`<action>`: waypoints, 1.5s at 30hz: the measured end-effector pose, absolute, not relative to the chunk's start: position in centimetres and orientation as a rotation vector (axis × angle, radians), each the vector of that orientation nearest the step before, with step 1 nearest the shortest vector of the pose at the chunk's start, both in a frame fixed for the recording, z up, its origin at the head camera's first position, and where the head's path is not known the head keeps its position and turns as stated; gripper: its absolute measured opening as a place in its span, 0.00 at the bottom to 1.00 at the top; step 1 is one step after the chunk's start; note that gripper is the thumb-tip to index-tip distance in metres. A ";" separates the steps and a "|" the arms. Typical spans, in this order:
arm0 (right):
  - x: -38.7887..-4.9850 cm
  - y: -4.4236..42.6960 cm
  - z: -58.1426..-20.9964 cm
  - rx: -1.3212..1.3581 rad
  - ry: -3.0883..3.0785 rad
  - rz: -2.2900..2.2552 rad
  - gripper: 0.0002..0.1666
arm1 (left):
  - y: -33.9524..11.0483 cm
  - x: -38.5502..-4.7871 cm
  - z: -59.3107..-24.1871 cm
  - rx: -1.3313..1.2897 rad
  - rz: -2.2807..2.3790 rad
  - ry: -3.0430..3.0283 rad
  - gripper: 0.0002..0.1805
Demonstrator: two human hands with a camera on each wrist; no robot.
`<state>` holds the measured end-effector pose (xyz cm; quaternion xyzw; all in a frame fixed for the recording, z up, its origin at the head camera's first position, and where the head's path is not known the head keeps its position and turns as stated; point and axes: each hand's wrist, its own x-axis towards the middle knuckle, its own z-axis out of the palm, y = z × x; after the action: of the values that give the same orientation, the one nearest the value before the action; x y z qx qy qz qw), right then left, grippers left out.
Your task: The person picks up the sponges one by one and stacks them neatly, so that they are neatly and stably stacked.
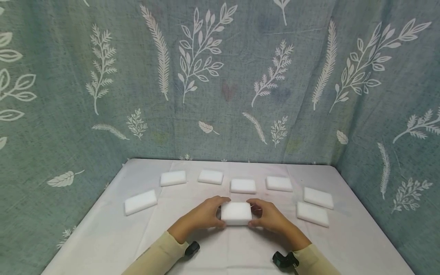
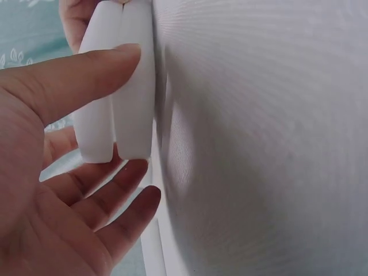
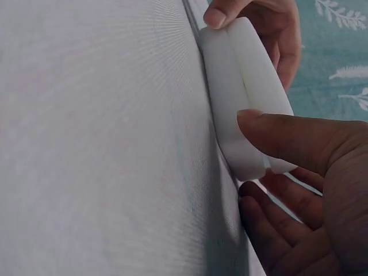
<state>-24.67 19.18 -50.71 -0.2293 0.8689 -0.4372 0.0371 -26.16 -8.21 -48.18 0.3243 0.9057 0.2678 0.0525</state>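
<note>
Two white blocks [image 1: 236, 213] lie one on top of the other near the middle of the table, held at both ends. The left hand [image 1: 206, 214] grips their left end, thumb on the near side and fingers round the far side. At the right end the right hand [image 1: 269, 216] grips them the same way. In the left wrist view the two blocks [image 2: 133, 103] meet along a thin seam, with the left thumb across them. The right wrist view shows the lower block [image 3: 227, 98] against the cloth and the right thumb pressed on it.
Several single white blocks lie in an arc beyond the hands, from a left one [image 1: 141, 202] past a middle one [image 1: 243, 186] to two at the right [image 1: 312, 214]. A white cloth covers the table [image 1: 113, 244]; a green leaf-patterned curtain [image 1: 220, 126] surrounds it.
</note>
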 end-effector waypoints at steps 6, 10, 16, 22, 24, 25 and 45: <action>-24.8 19.2 -50.8 -0.669 2.671 -1.323 0.44 | -8.2 -26.3 -48.5 0.947 0.825 2.749 0.47; -24.8 19.1 -50.6 -0.661 2.683 -1.321 0.44 | -8.3 -26.6 -48.7 0.945 0.836 2.740 0.48; -24.7 19.0 -50.7 -0.638 2.688 -1.318 0.44 | -8.6 -27.0 -49.1 0.958 0.874 2.730 0.47; -24.6 19.1 -50.6 -0.618 2.673 -1.335 0.44 | -8.6 -27.0 -49.1 0.948 0.888 2.723 0.45; -24.6 19.1 -50.6 -0.611 2.667 -1.340 0.43 | -8.6 -27.0 -49.1 0.950 0.884 2.725 0.44; -24.6 19.2 -50.6 -0.609 2.667 -1.339 0.43 | -8.6 -27.0 -49.1 0.952 0.883 2.724 0.44; -24.5 19.3 -50.8 -0.672 2.631 -1.388 0.51 | -11.5 -27.3 -48.3 0.932 0.863 2.728 0.44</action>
<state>-24.52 19.31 -50.84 -0.2200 0.8619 -0.4545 0.0460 -27.25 -11.46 -48.29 0.3090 0.9046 0.2862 0.0660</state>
